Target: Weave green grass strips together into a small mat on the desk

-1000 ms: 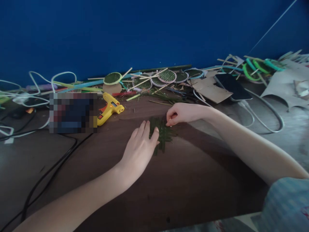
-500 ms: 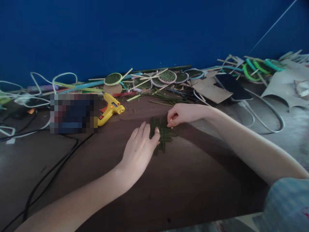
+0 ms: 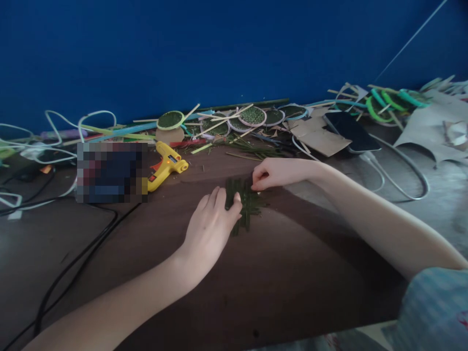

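Looking at the head view, we see a patch of crossed dark green strips (image 3: 247, 204) lying flat on the brown tabletop (image 3: 278, 273), mid-frame, between both hands. Left hand (image 3: 210, 219): palm down, over the patch's left edge, grip open, fingers slightly apart, thumb reaching over the strips. Right hand (image 3: 268, 174): at the patch's upper right edge, grip closed, thumb and finger pinched together; we can't tell if a strip is between them.

Up and left we have a yellow glue gun (image 3: 166, 165), orange light showing, just beside a pixelated block (image 3: 109, 171). Black cables (image 3: 78, 253) curve down the left side; white cables (image 3: 60, 141) tangle above. Along the blue wall (image 3: 219, 48) we get round woven pieces (image 3: 252, 116) with pale rims, loose thin sticks and green scraps. Farther right: brown cardboard (image 3: 318, 134), a dark phone (image 3: 351, 130) with a cable attached, green rings (image 3: 380, 109), and a cut grey-beige sheet (image 3: 435, 126).
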{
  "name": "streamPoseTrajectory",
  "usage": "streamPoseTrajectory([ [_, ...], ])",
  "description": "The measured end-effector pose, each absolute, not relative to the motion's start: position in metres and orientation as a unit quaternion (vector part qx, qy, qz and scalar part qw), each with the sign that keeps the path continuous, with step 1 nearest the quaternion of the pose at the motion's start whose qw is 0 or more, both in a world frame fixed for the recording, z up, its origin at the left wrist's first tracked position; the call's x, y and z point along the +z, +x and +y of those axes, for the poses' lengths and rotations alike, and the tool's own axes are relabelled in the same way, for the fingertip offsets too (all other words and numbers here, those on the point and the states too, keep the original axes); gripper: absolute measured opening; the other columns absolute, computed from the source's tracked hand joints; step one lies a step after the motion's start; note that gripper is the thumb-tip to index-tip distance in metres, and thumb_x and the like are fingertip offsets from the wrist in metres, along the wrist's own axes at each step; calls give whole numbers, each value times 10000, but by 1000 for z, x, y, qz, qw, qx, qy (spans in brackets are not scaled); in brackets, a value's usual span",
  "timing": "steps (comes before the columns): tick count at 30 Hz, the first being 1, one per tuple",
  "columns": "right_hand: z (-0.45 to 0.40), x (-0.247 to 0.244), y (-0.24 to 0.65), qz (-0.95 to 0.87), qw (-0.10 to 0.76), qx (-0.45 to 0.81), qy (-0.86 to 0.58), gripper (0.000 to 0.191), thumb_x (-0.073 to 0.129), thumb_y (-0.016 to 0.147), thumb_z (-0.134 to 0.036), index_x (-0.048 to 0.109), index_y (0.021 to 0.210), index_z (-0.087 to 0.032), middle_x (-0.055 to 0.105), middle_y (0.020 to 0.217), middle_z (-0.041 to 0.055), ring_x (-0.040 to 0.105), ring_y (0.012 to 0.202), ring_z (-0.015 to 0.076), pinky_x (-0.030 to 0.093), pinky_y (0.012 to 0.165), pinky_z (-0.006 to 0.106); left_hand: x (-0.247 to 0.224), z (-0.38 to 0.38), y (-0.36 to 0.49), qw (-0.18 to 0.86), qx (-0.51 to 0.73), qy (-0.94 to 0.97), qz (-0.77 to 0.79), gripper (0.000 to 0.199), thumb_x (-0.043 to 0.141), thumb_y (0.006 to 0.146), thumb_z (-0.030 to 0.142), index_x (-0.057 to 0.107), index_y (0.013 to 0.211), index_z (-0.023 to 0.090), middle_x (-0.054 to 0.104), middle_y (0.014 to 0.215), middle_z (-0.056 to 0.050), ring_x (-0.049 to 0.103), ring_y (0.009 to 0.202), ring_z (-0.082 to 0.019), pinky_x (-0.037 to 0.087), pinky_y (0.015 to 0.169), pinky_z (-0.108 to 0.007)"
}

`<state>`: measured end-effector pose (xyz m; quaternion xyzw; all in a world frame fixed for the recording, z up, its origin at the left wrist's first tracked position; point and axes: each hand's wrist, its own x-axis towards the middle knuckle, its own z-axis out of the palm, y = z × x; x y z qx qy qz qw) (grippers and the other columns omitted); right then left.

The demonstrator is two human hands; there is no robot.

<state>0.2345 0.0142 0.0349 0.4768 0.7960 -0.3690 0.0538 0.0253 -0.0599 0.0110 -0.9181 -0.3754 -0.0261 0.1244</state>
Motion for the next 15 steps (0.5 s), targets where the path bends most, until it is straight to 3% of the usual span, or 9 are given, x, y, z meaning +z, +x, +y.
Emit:
streamPoseTrajectory([
  [15, 11, 35, 227, 791, 57, -346, 501, 254, 562, 691, -403, 596, 611, -164, 520, 553, 0, 428, 506, 95, 287, 501, 253, 9, -60, 26, 133, -19, -914, -382, 320, 533, 831, 177, 544, 1147, 126, 566, 960, -192, 557, 1002, -325, 494, 716, -381],
])
